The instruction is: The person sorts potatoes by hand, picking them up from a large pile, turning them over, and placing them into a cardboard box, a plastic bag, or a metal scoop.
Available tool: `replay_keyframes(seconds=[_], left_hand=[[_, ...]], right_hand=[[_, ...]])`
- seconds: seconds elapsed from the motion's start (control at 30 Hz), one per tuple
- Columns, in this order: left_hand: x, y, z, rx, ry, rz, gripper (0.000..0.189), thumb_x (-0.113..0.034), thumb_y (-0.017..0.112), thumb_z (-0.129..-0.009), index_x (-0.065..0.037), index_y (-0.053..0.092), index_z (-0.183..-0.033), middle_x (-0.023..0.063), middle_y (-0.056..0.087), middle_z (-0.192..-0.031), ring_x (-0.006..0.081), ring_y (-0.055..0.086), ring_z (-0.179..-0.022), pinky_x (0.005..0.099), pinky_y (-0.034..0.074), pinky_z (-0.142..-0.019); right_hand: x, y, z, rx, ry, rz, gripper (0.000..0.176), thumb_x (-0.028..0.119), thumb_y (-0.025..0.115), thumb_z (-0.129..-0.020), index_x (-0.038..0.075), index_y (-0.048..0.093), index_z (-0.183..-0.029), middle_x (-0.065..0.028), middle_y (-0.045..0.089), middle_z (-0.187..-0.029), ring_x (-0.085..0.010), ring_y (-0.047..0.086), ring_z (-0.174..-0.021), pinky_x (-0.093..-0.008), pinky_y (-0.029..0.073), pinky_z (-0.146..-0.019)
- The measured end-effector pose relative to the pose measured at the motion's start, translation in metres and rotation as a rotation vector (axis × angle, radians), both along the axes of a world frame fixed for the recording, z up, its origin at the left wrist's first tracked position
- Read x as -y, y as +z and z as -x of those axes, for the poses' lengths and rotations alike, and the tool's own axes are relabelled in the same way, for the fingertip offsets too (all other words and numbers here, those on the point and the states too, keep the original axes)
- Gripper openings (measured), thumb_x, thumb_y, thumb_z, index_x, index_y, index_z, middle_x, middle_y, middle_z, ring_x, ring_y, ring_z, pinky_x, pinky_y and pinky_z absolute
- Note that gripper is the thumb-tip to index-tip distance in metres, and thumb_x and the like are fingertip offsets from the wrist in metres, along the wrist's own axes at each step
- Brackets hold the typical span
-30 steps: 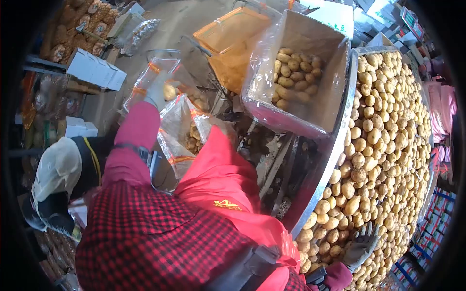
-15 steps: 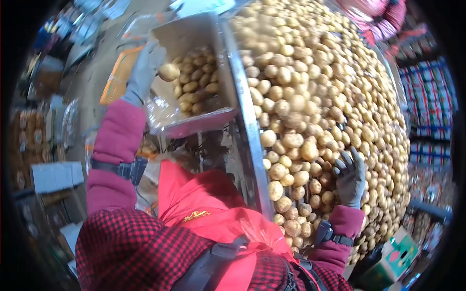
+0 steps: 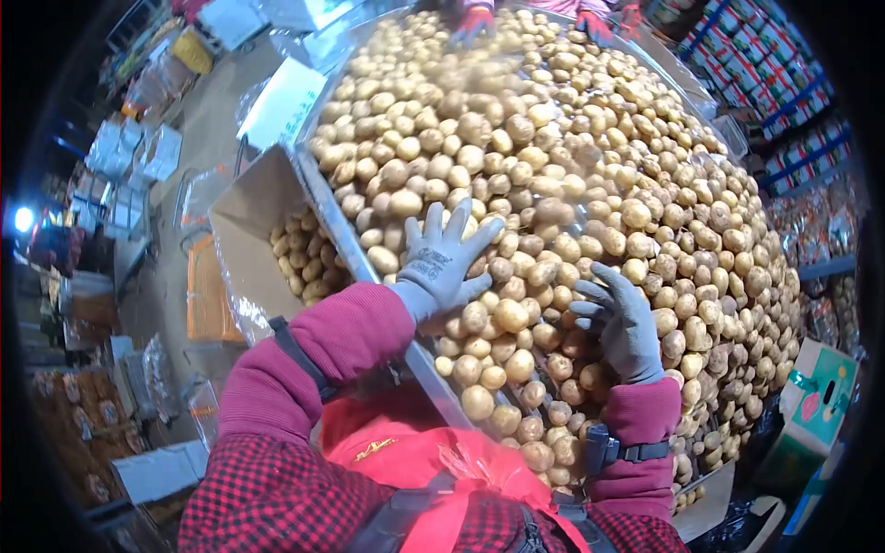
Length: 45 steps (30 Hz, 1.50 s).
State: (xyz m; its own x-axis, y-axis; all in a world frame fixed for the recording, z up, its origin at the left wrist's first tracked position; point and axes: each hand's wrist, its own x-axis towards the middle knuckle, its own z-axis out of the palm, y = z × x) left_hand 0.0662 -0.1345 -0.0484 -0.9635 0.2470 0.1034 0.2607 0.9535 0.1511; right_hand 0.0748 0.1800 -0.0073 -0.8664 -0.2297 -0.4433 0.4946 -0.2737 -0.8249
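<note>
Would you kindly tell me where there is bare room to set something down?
The grey floor shows a bare strip between the white boxes and the orange bag. Beyond the metal rim it is crowded: potatoes lie beneath and between the left hand and right hand. The open box holds potatoes too.

The person's grey-gloved left hand (image 3: 442,263) lies on a big pile of potatoes (image 3: 678,249), fingers wide. The right hand (image 3: 630,327) has bent fingers over more potatoes. A cardboard box (image 3: 251,219) with potatoes stands by the metal edge (image 3: 338,221).
</note>
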Motion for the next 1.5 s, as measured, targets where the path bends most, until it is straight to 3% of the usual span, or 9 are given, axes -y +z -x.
replay_keyframes(seconds=[0.2, 0.63, 0.77, 0.93, 0.97, 1.07, 1.2, 1.33, 1.5], left_hand=[[-0.036, 0.01, 0.058, -0.054, -0.173, -0.072, 0.085, -0.046, 0.08, -0.081, -0.033, 0.046, -0.158, 0.0217, 0.038, -0.16, 0.0526, 0.038, -0.142, 0.0647, 0.041, -0.11], [-0.096, 0.01, 0.23, -0.151, 0.066, 0.018, 0.075, -0.043, 0.082, -0.082, -0.034, 0.052, -0.151, 0.0113, 0.049, -0.15, 0.0377, 0.046, -0.139, 0.0612, 0.046, -0.105], [-0.1, 0.001, 0.297, -0.137, 0.121, 0.0, 0.079, -0.049, 0.079, -0.086, -0.037, 0.045, -0.156, 0.013, 0.05, -0.152, 0.0387, 0.046, -0.141, 0.0594, 0.046, -0.107], [-0.12, -0.014, 0.385, -0.095, 0.168, 0.095, 0.084, -0.065, 0.07, -0.088, -0.03, 0.041, -0.158, 0.0187, 0.04, -0.163, 0.0433, 0.033, -0.152, 0.0748, 0.034, -0.108], [-0.101, -0.054, 0.424, -0.321, 0.031, -0.028, 0.088, -0.068, 0.07, -0.086, -0.027, 0.041, -0.159, 0.0197, 0.039, -0.164, 0.0426, 0.031, -0.154, 0.0747, 0.032, -0.111], [-0.09, -0.025, 0.442, -0.123, 0.089, -0.03, 0.095, -0.062, 0.076, -0.084, -0.029, 0.037, -0.164, 0.0155, 0.043, -0.161, 0.0405, 0.039, -0.149, 0.0562, 0.035, -0.121], [-0.111, 0.0, 0.39, -0.237, 0.046, 0.012, 0.089, -0.059, 0.077, -0.085, -0.023, 0.044, -0.16, 0.0164, 0.046, -0.159, 0.0453, 0.041, -0.145, 0.0534, 0.036, -0.122], [-0.155, 0.009, 0.331, -0.108, -0.542, -0.187, 0.056, -0.053, 0.069, -0.092, -0.015, 0.067, -0.133, 0.0159, 0.064, -0.135, 0.0381, 0.058, -0.129, 0.053, 0.048, -0.103], [-0.141, -0.02, 0.258, -0.13, -0.347, -0.088, 0.042, -0.048, 0.069, -0.092, -0.02, 0.069, -0.123, 0.01, 0.06, -0.128, 0.0322, 0.052, -0.129, 0.0579, 0.039, -0.101]], right_hand=[[0.003, 0.0, -0.001, -0.027, -0.033, 0.099, 0.051, 0.039, 0.057, -0.11, 0.001, 0.057, -0.144, -0.0159, 0.069, -0.125, -0.0215, 0.071, -0.096, -0.0323, 0.056, -0.084], [-0.002, -0.004, -0.004, -0.065, 0.021, 0.062, 0.057, 0.041, 0.052, -0.111, -0.002, 0.054, -0.148, -0.0182, 0.07, -0.126, -0.0227, 0.072, -0.102, -0.0338, 0.056, -0.088], [-0.003, 0.003, -0.003, 0.043, 0.019, 0.141, 0.052, 0.035, 0.054, -0.112, 0.001, 0.052, -0.151, -0.0105, 0.07, -0.129, -0.0139, 0.067, -0.104, -0.0298, 0.056, -0.092], [-0.006, 0.01, 0.002, 0.093, 0.036, 0.11, 0.047, 0.029, 0.051, -0.113, 0.0, 0.053, -0.15, -0.0134, 0.069, -0.131, -0.0148, 0.067, -0.109, -0.0292, 0.056, -0.095], [-0.006, 0.009, 0.003, 0.096, 0.031, 0.14, 0.046, 0.028, 0.05, -0.113, 0.0, 0.054, -0.15, -0.0146, 0.068, -0.132, -0.0155, 0.068, -0.11, -0.0296, 0.056, -0.096], [-0.007, 0.012, 0.004, 0.098, 0.03, 0.146, 0.045, 0.028, 0.05, -0.113, 0.001, 0.054, -0.15, -0.015, 0.068, -0.132, -0.0156, 0.068, -0.11, -0.0297, 0.056, -0.096], [-0.006, 0.011, 0.004, 0.093, 0.041, 0.135, 0.045, 0.027, 0.049, -0.114, 0.001, 0.054, -0.15, -0.0149, 0.068, -0.132, -0.0161, 0.068, -0.111, -0.0301, 0.056, -0.096], [-0.006, 0.008, 0.004, 0.078, 0.081, 0.116, 0.049, 0.031, 0.049, -0.114, 0.0, 0.052, -0.151, -0.0144, 0.068, -0.132, -0.0167, 0.067, -0.112, -0.0313, 0.055, -0.096], [-0.002, 0.009, 0.002, 0.105, -0.002, 0.209, 0.054, 0.031, 0.051, -0.113, -0.004, 0.047, -0.153, -0.0158, 0.066, -0.133, -0.0175, 0.067, -0.106, -0.0323, 0.054, -0.093]])
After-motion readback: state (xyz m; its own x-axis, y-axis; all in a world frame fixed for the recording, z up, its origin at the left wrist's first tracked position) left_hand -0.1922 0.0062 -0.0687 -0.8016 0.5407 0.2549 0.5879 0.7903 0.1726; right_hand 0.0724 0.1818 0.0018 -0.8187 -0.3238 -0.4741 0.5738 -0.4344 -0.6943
